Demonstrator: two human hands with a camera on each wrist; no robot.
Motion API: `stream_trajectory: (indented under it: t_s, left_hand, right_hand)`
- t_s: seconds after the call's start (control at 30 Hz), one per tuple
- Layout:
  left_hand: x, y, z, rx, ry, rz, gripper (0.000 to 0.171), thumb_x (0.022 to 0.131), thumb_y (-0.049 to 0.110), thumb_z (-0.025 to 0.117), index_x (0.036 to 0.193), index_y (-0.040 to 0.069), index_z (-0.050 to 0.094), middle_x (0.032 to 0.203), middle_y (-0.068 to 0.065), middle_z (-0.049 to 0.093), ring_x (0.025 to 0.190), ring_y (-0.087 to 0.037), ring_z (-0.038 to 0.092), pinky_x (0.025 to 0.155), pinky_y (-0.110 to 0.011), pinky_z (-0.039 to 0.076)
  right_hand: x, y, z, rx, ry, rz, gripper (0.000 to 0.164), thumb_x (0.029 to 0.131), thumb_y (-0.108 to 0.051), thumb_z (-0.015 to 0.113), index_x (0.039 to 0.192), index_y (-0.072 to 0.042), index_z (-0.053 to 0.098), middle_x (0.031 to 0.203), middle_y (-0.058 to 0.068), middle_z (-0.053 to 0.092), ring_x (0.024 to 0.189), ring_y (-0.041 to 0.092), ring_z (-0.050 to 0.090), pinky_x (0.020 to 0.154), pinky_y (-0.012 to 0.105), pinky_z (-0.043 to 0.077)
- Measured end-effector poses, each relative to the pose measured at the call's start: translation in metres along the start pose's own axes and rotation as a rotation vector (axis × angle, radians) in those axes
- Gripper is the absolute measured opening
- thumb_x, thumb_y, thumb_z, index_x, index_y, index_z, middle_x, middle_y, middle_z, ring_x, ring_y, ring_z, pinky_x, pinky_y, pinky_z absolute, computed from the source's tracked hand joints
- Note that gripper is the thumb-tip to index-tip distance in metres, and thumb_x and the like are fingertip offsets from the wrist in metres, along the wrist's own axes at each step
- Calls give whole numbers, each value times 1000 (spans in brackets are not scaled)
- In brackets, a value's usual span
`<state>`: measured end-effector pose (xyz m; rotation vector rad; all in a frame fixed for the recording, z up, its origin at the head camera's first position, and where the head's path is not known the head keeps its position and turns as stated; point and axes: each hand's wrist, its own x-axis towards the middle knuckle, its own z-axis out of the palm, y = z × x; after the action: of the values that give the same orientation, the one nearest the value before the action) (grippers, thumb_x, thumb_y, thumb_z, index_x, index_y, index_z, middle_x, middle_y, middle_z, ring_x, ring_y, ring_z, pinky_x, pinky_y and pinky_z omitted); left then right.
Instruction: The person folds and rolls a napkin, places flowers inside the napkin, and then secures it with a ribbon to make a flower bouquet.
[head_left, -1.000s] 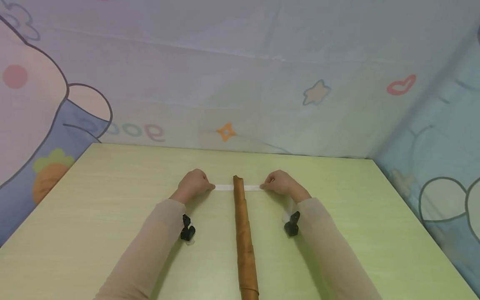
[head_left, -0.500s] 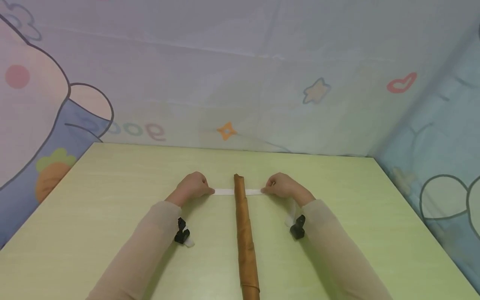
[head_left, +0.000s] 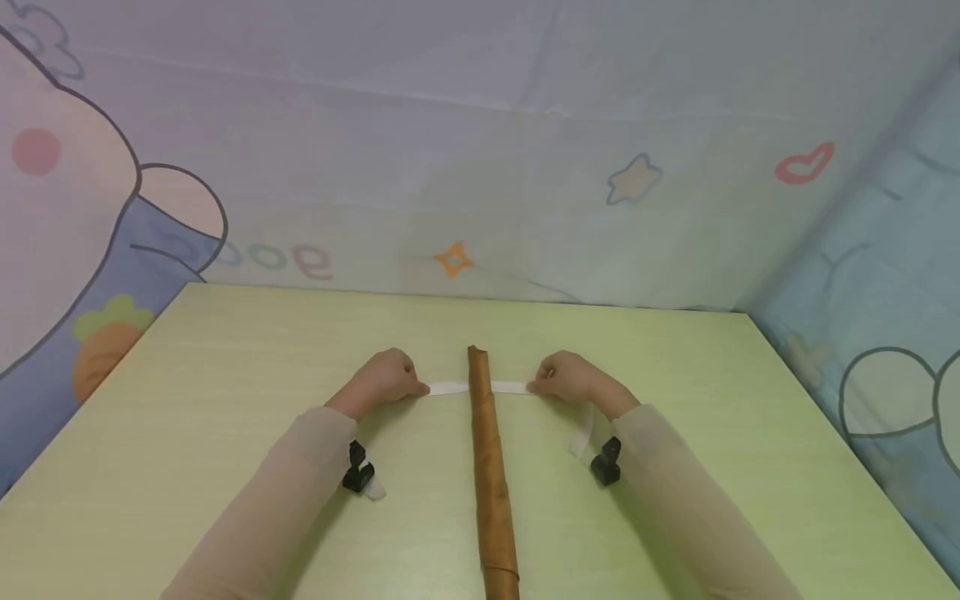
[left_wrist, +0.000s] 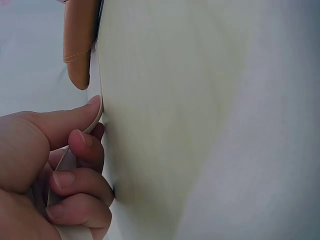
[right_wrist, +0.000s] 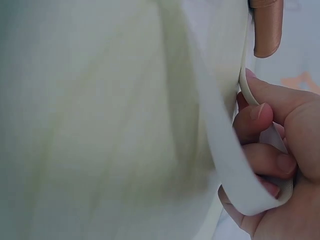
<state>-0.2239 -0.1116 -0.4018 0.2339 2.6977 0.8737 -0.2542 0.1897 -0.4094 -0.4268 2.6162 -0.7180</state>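
Note:
A long, narrow roll of brown satiny cloth [head_left: 491, 475] lies on the table, pointing away from me. Under its far end runs a flat white ribbon [head_left: 447, 388], sticking out on both sides. My left hand [head_left: 386, 377] pinches the ribbon between thumb and forefinger on the left of the roll. On the right, my right hand [head_left: 573, 379] pinches it the same way. In the left wrist view, more ribbon is tucked inside the curled fingers [left_wrist: 85, 185]. A loose ribbon tail [right_wrist: 222, 135] loops out of the right palm. The ribbon's part under the roll is hidden.
The pale wooden table [head_left: 225, 375] reaches back to a printed cloth backdrop [head_left: 480, 150], with another printed cloth at the right side. A small black device sits at the left wrist [head_left: 358, 468] and another at the right wrist [head_left: 607, 462].
Both hands have drawn slightly toward me and a little apart, still pinching the ribbon. The ribbon now slants down on each side of the roll. The roll has stayed in place.

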Motion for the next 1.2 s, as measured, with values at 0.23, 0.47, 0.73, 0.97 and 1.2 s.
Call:
stream_trajectory:
  t_s: [0.23, 0.47, 0.73, 0.97, 1.2]
  left_hand:
    - [0, -2, 2, 1, -11, 11, 35, 85, 20, 71, 57, 12, 51, 51, 5, 40, 50, -9, 35, 51, -23, 31]
    - [-1, -3, 4, 24, -31, -7, 37, 86, 20, 71, 57, 12, 50, 52, 5, 39, 50, -9, 34, 51, -23, 31]
    - [-7, 0, 5, 29, -41, 6, 34, 86, 19, 71, 59, 10, 53, 53, 5, 40, 51, -10, 36, 52, -23, 32]
    - [-12, 0, 5, 14, -60, 19, 36, 85, 18, 72, 57, 12, 51, 52, 5, 41, 52, -10, 37, 53, -23, 32]
    - [-16, 0, 5, 9, -88, 8, 36, 85, 18, 72, 57, 12, 49, 52, 4, 42, 52, -10, 37, 53, -23, 32]
  right_hand:
    - [-2, 1, 1, -30, 3, 9, 22, 92, -26, 65, 85, -6, 66, 70, -1, 52, 63, 12, 44, 58, 25, 38]
    - [-5, 2, 3, -32, -7, -2, 21, 92, -26, 65, 86, -6, 66, 70, -1, 54, 63, 12, 45, 58, 25, 39]
    - [-12, 2, 5, -14, -17, -18, 21, 92, -25, 66, 88, -5, 67, 71, -1, 54, 64, 11, 44, 59, 25, 38]
    - [-18, 1, 6, -4, -27, -16, 21, 92, -26, 65, 87, -5, 66, 71, -1, 53, 63, 11, 43, 58, 25, 37]
    - [-23, 1, 9, -11, -33, -29, 20, 91, -26, 66, 85, -7, 65, 70, -1, 53, 63, 11, 44, 59, 25, 38]
